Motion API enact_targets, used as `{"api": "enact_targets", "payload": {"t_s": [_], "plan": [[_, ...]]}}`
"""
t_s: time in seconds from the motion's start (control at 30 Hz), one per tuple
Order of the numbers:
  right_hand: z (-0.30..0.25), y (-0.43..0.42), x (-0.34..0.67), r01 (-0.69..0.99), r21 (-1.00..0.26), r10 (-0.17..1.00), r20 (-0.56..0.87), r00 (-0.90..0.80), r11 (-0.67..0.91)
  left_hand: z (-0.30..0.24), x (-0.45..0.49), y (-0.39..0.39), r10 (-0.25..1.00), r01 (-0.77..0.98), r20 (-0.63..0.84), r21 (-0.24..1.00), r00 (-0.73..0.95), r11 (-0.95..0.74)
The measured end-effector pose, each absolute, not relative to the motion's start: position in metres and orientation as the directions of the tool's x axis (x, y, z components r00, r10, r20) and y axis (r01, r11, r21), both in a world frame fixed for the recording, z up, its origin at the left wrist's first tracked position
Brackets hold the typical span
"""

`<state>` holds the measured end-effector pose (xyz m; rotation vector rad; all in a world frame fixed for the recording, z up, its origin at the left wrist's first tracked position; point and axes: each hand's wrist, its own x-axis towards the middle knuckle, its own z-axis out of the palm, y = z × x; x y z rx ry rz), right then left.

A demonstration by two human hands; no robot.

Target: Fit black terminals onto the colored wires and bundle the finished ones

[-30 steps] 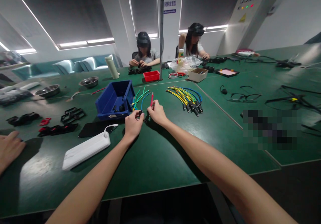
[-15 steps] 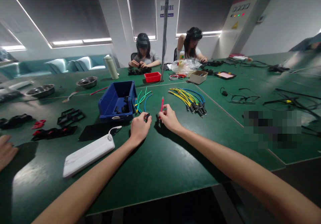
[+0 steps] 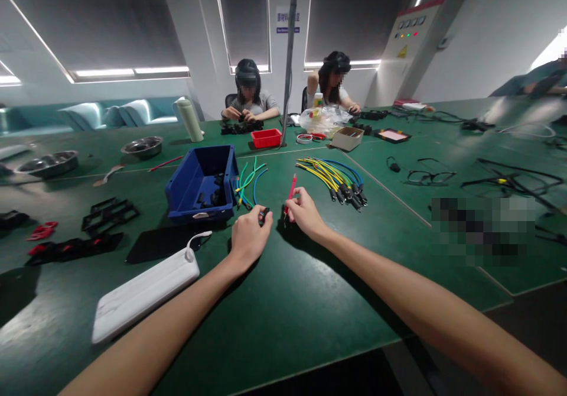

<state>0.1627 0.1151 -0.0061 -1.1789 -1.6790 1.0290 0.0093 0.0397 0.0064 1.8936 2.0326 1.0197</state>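
Observation:
My left hand [image 3: 250,234] is closed, pinching a small black piece [image 3: 264,213] between thumb and fingers; the fingers cover most of it. Across a short gap, my right hand [image 3: 305,213] grips a short red cable [image 3: 292,187]. The cable stands nearly upright, with a pale upper tip and a metal end below the fingers. Beyond my right hand lies a fanned bundle of yellow, green and blue cables [image 3: 334,174] with black end caps [image 3: 349,195]. A few loose green and blue cables [image 3: 253,177] are past my left hand, beside a blue bin [image 3: 201,211] containing small black pieces [image 3: 217,194].
A white power bank [image 3: 146,298] and a dark flat slab [image 3: 150,243] lie left of my left forearm. Black frames [image 3: 108,214] and metal bowls [image 3: 48,164] are farther left. A red tray [image 3: 266,138] stands by a pole; eyeglasses [image 3: 429,176] lie right. Two people sit opposite.
The view has shifted slightly, and the person's hand at the left edge is out of view. The red cable leans more to the right. Both my hands keep their grips.

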Motion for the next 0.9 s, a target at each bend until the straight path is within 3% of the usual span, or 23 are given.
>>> {"api": "enact_targets", "payload": {"t_s": [0.23, 0.9], "plan": [[-0.0074, 0.1155, 0.1637, 0.053, -0.984, 0.961, 0.151, -0.232, 0.167, 0.0080, 0.0099, 0.0376, 0.948, 0.840, 0.296, 0.539, -0.115, -0.067], [-0.0038, 0.1160, 0.1655, -0.108, -0.987, 0.969, 0.138, -0.205, 0.118, 0.0092, 0.0095, 0.0371, 0.958, 0.832, 0.286, 0.538, -0.029, -0.136]]}}
